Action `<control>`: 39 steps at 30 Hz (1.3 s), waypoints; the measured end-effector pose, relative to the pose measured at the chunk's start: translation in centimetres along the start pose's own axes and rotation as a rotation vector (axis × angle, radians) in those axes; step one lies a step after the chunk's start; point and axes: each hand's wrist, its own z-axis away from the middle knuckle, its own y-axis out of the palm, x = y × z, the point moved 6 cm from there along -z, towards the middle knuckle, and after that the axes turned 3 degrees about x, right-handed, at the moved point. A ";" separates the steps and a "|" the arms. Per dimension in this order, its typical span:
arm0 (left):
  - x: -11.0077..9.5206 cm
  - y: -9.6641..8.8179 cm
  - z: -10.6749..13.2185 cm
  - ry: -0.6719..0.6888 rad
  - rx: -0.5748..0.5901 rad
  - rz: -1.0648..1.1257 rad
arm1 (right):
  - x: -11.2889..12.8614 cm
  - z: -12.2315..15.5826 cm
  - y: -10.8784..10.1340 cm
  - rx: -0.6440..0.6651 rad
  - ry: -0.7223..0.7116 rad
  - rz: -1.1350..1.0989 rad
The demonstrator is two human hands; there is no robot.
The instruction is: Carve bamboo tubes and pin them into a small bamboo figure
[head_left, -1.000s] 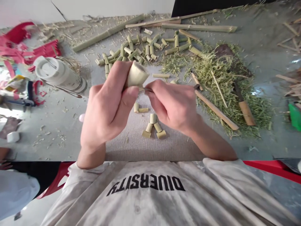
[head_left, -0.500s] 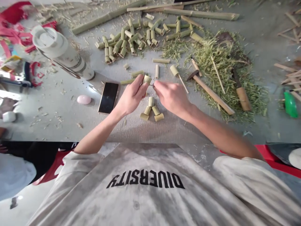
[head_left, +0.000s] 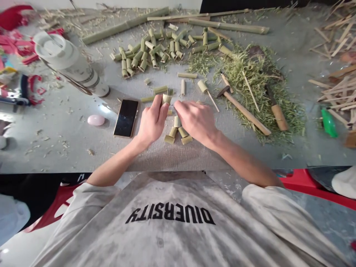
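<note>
1. Step in hand, as I judge it: working the end of a short, pale-green bamboo tube (head_left: 166, 98), which sits above the grey table (head_left: 69, 162) between the hands.
2. Left hand (head_left: 152, 124): grasps the tube, leaving its end exposed.
3. Right hand (head_left: 198, 120): clenched, seemingly on a thin, dark tool (head_left: 173, 106) too small to identify.
4. Next move: calls, I judge, for a steady left grip and controlled right-hand pressure.
5. Pose: forearms converge from the table's near edge; an inverted-V arrangement of short, yellow-green bamboo pieces (head_left: 173, 132) lies between the wrists.
</note>
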 end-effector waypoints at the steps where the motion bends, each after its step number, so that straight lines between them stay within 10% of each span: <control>1: -0.2 -0.2 0.3 0.036 -0.044 -0.055 | 0.0 -0.1 0.3 0.061 0.030 -0.154; 6: -0.9 -0.7 1.5 0.213 -0.124 -0.130 | 1.4 0.4 1.0 0.434 0.037 -0.609; 14: -0.2 0.4 1.9 0.037 -0.053 0.084 | 1.0 1.4 -0.2 -0.044 -0.149 0.239; 21: -1.8 -0.3 2.9 0.281 -0.174 -0.138 | 1.5 2.1 2.5 0.550 0.087 -1.044; 29: -0.8 0.2 2.3 0.097 -0.069 -0.042 | 0.9 2.0 0.4 -0.065 -0.161 0.149; 32: -0.8 0.2 2.3 0.147 -0.088 -0.074 | 0.2 1.5 0.8 0.017 -0.086 -0.212; 36: -1.8 -0.3 2.6 0.286 -0.130 -0.131 | 0.9 1.7 2.5 0.481 0.034 -0.914; 39: -2.0 -0.7 2.6 0.242 -0.137 -0.115 | 1.0 1.6 1.7 0.348 0.007 -0.760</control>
